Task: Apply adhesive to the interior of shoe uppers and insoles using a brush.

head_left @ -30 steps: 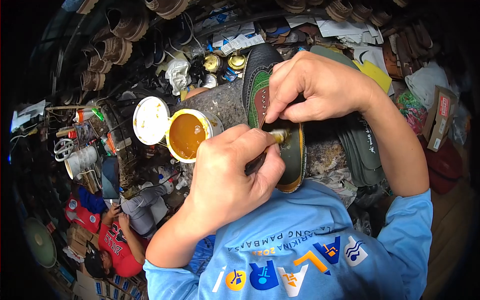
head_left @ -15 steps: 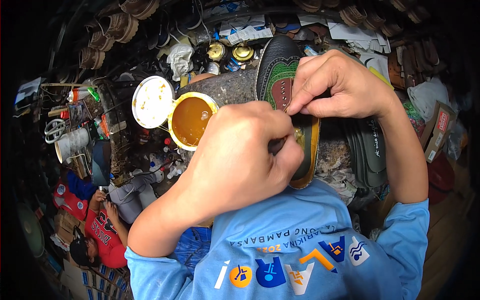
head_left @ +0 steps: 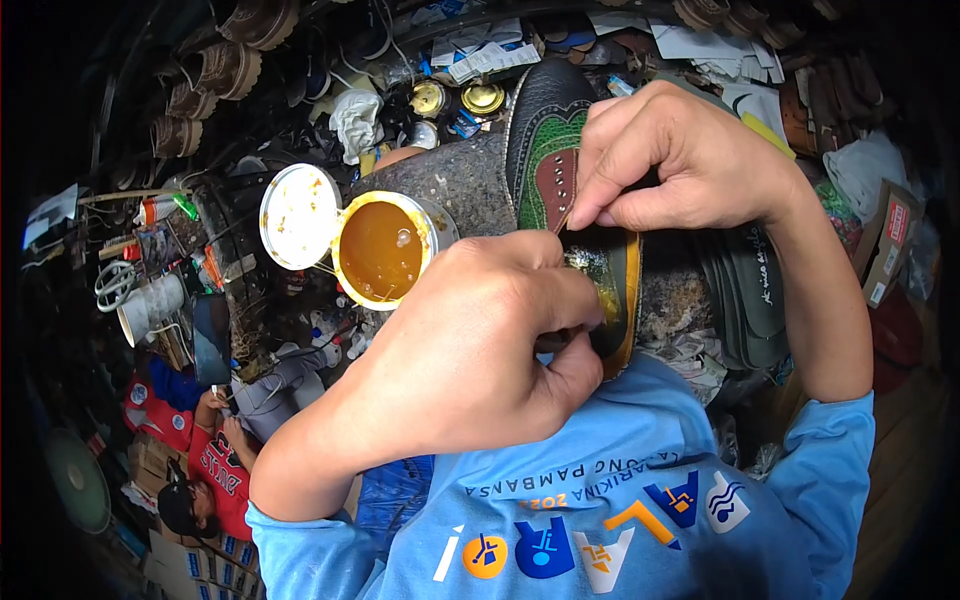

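Note:
A black, green and reddish-brown leather shoe [head_left: 555, 180] with eyelets lies before me, toe pointing away. A yellowish, glossy smear shows inside its near part, next to a tan edge. My right hand [head_left: 680, 165] is closed in a pinch on the shoe upper, at the end of the reddish-brown eyelet panel. Close by on the left, my left hand [head_left: 480, 345] is closed with curled fingers over the shoe's near part; what its fingertips hold is hidden. An open can of amber glue [head_left: 380, 252] stands left of the shoe, its white lid [head_left: 300, 217] hanging back.
A stack of dark insoles [head_left: 745, 300] lies on the right. Small round tins [head_left: 483, 98], crumpled white paper [head_left: 356, 122] and scraps crowd the far side. Brown shoes [head_left: 232, 70] line the upper left. At lower left is another person in red [head_left: 220, 475], near a white mug [head_left: 150, 308].
Both hands stay at the shoe. My left hand has drawn slightly back toward me, showing more of the glossy inside. The whole view has shifted a little.

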### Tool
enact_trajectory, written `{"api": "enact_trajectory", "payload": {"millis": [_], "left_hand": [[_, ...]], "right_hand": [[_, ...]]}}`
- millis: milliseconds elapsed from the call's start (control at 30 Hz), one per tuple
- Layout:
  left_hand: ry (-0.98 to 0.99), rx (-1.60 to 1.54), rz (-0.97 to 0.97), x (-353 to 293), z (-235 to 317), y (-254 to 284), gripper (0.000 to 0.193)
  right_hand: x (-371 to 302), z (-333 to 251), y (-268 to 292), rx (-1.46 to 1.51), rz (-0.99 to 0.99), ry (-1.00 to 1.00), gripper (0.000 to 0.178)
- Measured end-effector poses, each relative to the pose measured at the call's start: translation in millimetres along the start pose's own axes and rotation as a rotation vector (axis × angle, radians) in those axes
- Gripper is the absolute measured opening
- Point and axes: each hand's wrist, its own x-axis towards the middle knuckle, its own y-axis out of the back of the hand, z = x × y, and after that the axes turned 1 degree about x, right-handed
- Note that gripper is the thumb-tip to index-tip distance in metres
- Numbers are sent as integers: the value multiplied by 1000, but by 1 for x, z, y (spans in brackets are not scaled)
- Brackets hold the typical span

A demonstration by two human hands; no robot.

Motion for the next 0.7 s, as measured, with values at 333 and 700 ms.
{"api": "enact_trajectory", "payload": {"millis": [333, 700], "left_hand": [[9, -41, -189, 16, -5, 13, 26], [71, -31, -409, 33, 0, 24, 27]], "right_hand": [[1, 3, -4, -3, 28, 27, 27], [2, 2, -5, 49, 7, -38, 24]]}}
